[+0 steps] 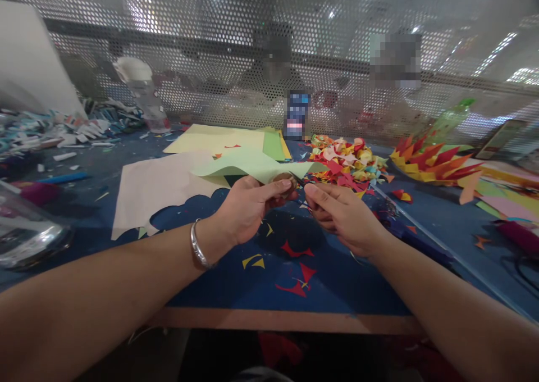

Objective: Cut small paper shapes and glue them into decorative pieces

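My left hand (252, 205), with a silver bangle at the wrist, pinches a pale green sheet of paper (240, 164). A small brown round piece (283, 177) is under its thumb against the sheet. My right hand (337, 210) is closed around small scissors (298, 178) whose dark blades meet the sheet's edge beside my left fingertips. The scissors' handles are hidden in my fingers. Left of my hands lies a whitish sheet (147, 182) with scalloped cut-outs along its near edge. Red scraps (297, 251) and yellow scraps (254, 261) lie on the blue table below my hands.
Yellow sheets (219, 139) lie behind. A pile of colourful paper pieces (347, 160) and a red-and-yellow pointed paper ring (433, 160) stand right. A phone (297, 115) leans on the perforated screen (202, 62). A clear bottle (147, 101) and white scraps (71, 126) are left.
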`<state>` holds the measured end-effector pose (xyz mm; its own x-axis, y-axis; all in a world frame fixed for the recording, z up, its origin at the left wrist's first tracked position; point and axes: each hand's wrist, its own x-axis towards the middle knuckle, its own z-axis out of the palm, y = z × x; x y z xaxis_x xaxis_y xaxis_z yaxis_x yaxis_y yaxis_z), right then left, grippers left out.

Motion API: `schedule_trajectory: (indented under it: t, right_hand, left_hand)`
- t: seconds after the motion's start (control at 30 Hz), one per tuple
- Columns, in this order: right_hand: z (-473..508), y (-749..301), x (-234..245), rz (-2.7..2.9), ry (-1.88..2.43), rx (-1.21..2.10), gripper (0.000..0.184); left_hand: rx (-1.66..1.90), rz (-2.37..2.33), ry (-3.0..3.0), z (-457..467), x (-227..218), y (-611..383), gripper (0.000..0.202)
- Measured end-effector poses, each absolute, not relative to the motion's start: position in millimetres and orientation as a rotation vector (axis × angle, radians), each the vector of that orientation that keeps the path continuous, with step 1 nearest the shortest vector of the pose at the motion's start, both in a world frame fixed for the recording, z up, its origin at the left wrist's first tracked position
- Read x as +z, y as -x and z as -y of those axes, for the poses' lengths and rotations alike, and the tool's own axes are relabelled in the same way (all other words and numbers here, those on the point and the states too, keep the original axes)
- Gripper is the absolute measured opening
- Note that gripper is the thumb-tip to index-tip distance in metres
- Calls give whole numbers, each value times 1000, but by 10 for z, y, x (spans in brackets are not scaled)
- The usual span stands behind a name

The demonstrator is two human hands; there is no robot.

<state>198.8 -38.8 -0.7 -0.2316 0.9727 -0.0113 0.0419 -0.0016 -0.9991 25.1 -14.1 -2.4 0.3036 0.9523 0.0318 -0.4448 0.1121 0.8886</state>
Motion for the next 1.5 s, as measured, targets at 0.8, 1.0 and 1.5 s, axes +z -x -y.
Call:
schedule_trajectory:
  t: [0.8,1.0,1.5]
  right_hand:
    - [364,-2012,-7,1539,1163,1229,44]
    - [362,-2047,-28,1622,1188,1133,45]
    - [358,-2068,-33,1662,1214,1108,48]
  left_hand:
    - [1160,-764,-1064,96,-33,-215,5]
    - [1152,-790,-1049,82,-3,-201,2]
    - [1063,-803,-1096,61,-2,-188,4]
